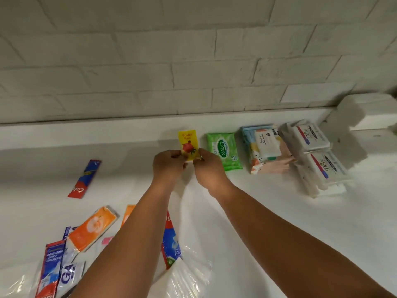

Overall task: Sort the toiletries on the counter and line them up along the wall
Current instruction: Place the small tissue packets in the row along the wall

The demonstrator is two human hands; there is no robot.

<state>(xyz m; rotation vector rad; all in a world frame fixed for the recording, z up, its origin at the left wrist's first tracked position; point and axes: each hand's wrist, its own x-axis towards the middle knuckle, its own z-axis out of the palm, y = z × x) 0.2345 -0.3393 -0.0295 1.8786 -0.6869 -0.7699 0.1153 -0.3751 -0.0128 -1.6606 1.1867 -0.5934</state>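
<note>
— So, where is the yellow packet (188, 145) now?

— On the desk (268, 211) near the wall (193, 61), left of the green "Sanicare" pack (224, 153). The left hand (168, 166) and right hand (207, 168) have their grip closed on its lower corners.

— How will it handle?

— I think it is light and soft; better to hold it by the edges. The white packs (311, 137) say "Dove".

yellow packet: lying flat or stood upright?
Flat: the yellow packet lies face-up on the counter, left hand and right hand pinching its near edge.
</note>
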